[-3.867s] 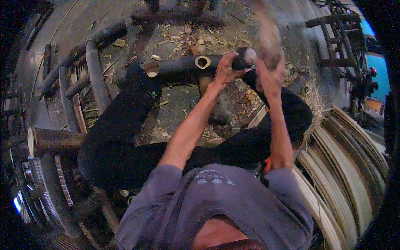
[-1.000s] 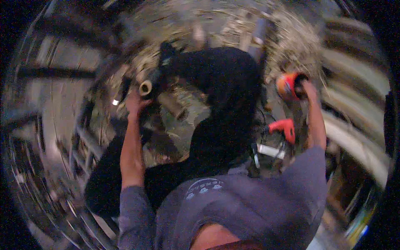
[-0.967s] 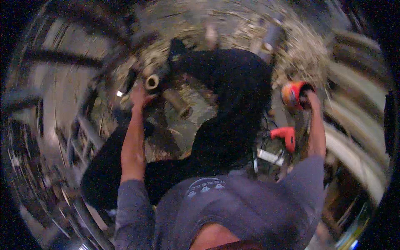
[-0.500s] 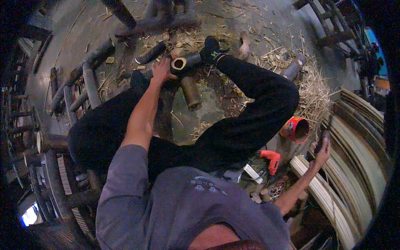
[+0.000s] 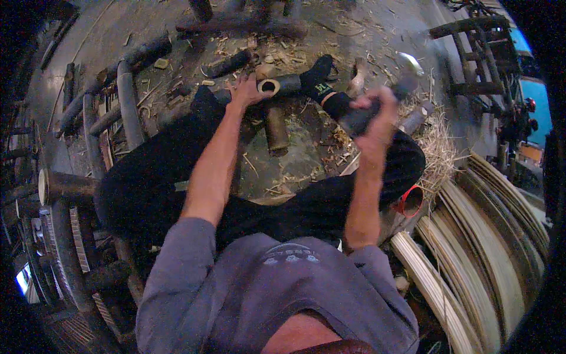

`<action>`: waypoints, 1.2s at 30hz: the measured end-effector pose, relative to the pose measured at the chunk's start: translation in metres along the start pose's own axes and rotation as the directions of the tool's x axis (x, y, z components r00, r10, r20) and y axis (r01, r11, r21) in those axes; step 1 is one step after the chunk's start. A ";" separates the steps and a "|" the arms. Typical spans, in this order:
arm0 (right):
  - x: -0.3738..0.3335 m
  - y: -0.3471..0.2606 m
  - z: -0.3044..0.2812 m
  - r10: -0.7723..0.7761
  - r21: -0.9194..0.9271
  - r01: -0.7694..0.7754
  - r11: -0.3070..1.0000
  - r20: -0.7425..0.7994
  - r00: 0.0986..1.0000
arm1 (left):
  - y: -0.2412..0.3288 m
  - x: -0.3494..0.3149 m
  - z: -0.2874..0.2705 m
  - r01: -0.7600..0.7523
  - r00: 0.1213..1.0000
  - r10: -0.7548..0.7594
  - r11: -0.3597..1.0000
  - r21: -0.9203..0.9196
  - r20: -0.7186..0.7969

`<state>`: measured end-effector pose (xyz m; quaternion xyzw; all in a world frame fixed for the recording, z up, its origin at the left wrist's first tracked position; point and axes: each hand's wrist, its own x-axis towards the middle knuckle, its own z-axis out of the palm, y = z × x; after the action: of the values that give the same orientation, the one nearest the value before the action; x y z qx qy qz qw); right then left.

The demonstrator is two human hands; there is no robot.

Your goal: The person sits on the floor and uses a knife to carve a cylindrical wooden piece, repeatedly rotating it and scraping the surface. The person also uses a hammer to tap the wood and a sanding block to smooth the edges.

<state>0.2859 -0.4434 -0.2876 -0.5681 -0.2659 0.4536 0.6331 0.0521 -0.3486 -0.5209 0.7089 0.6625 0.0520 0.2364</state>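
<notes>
- Nearer than the dark, round wooden pole (image 5: pixel 289 86), to its right: the right hand (image 5: pixel 377 123), forearm raised, fingers clenched around a blurred, dark-handled tool with a bright curved end (image 5: pixel 404 87).
- Just this side of the pole: a short brown cylindrical log (image 5: pixel 276 131).
- On the pole, left of its pale-rimmed round hole (image 5: pixel 269 88): the left hand (image 5: pixel 244 92), arm outstretched, back upward, fingers spread.

And there's metallic gloss on the tool head (image 5: pixel 410 63), smooth matt skin on the bamboo pole (image 5: pixel 289 85), rough fibrous shavings (image 5: pixel 439 150), matt cloth T-shirt (image 5: pixel 259 295)!
</notes>
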 end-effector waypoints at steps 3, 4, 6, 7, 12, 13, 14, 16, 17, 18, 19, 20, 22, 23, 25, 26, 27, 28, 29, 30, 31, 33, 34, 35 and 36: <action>-0.003 0.092 0.039 0.267 0.054 -0.271 0.961 0.079 0.961 | 0.023 -0.016 -0.011 0.043 0.953 -0.216 0.792 -0.609 -0.212; -0.006 0.125 0.040 0.314 0.117 -0.323 0.939 0.084 0.946 | 0.052 -0.028 -0.026 0.121 0.956 -0.268 0.734 -0.668 -0.122; -0.021 0.182 0.050 0.372 0.051 -0.376 0.925 0.070 0.926 | 0.067 -0.047 -0.038 0.296 0.954 -0.130 0.534 -0.792 0.269; -0.012 0.233 0.027 0.198 -0.261 -0.186 0.947 0.021 0.980 | 0.075 -0.049 -0.039 0.395 0.899 0.001 0.433 -0.810 0.439; -0.026 0.272 0.039 0.401 -0.282 -0.379 0.881 0.024 0.916 | 0.057 -0.045 -0.022 0.244 0.871 0.022 0.848 -0.470 0.491; -0.027 0.270 0.040 0.462 -0.261 -0.442 0.858 0.020 0.886 | 0.054 -0.045 -0.018 0.240 0.887 -0.016 0.869 -0.433 0.461; -0.030 0.261 0.044 0.520 -0.239 -0.502 0.831 0.012 0.854 | 0.053 -0.043 -0.018 0.239 0.875 -0.005 0.874 -0.422 0.484; -0.029 0.259 0.045 0.581 -0.205 -0.570 0.795 -0.012 0.814 | 0.054 -0.037 -0.019 0.230 0.848 0.020 0.886 -0.402 0.529; -0.029 0.260 0.044 0.586 -0.193 -0.580 0.791 -0.029 0.810 | 0.055 -0.035 -0.016 0.210 0.831 0.046 0.897 -0.390 0.554; -0.028 0.262 0.044 0.592 -0.182 -0.589 0.788 -0.045 0.805 | 0.056 -0.032 -0.014 0.190 0.812 0.071 0.906 -0.378 0.579; -0.026 0.268 0.038 0.535 -0.250 -0.524 0.814 -0.028 0.845 | 0.058 -0.029 -0.012 0.168 0.792 0.096 0.915 -0.366 0.603; -0.019 0.275 0.028 0.474 -0.319 -0.451 0.834 -0.008 0.881 | 0.060 -0.025 -0.003 0.178 0.801 0.110 0.894 -0.411 0.589; -0.005 0.281 0.004 0.473 -0.457 -0.409 0.790 0.030 0.881 | 0.065 -0.019 0.016 0.208 0.813 0.133 0.843 -0.496 0.568; 0.004 0.265 0.001 0.534 -0.528 -0.434 0.731 0.046 0.844 | 0.068 -0.021 0.017 0.292 0.833 0.054 0.803 -0.520 0.551; 0.035 0.222 0.009 0.634 -0.640 -0.440 0.630 0.098 0.767 | 0.084 -0.021 0.013 0.427 0.853 -0.101 0.700 -0.573 0.513; 0.049 0.187 0.023 0.681 -0.683 -0.430 0.591 0.135 0.720 | 0.095 -0.018 0.016 0.507 0.830 -0.186 0.647 -0.569 0.527; 0.059 0.166 0.022 0.717 -0.716 -0.419 0.558 0.163 0.678 | 0.104 -0.014 0.020 0.597 0.792 -0.217 0.468 -0.651 0.570; 0.079 0.172 0.004 0.602 -0.798 -0.118 0.590 0.338 0.723 | 0.117 -0.009 0.023 0.579 0.815 -0.278 0.432 -0.691 0.509; 0.105 0.185 -0.010 0.490 -0.803 0.180 0.568 0.506 0.710 | 0.127 -0.005 0.026 0.558 0.828 -0.334 0.408 -0.722 0.451; 0.131 0.178 -0.003 0.566 -0.787 0.258 0.561 0.592 0.574 | 0.137 0.000 0.025 0.546 0.814 -0.395 0.271 -0.793 0.425; 0.156 0.169 0.011 0.623 -0.747 0.346 0.567 0.664 0.413 | 0.142 0.009 0.024 0.515 0.766 -0.490 0.080 -0.853 0.417; 0.183 0.179 0.058 0.651 -0.613 0.725 0.314 0.695 0.305 | 0.116 0.042 0.074 0.263 0.708 -0.545 -0.387 -0.884 0.449; 0.177 0.179 0.045 0.668 -0.658 0.703 0.269 0.653 0.356 | 0.113 0.036 0.067 0.283 0.794 -0.388 -0.445 -0.850 0.468; 0.168 0.179 0.045 0.669 -0.686 0.692 0.226 0.625 0.402 | 0.107 0.032 0.055 0.294 0.866 -0.226 -0.492 -0.820 0.446; 0.153 0.179 0.044 0.668 -0.711 0.679 0.182 0.596 0.445 | 0.105 0.020 0.044 0.362 0.869 -0.195 -0.375 -0.854 0.454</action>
<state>0.2683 -0.2982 -0.4774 -0.4828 -0.7752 0.3801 -0.1467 0.1672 -0.3423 -0.5219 0.0448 0.4925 0.4562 0.7398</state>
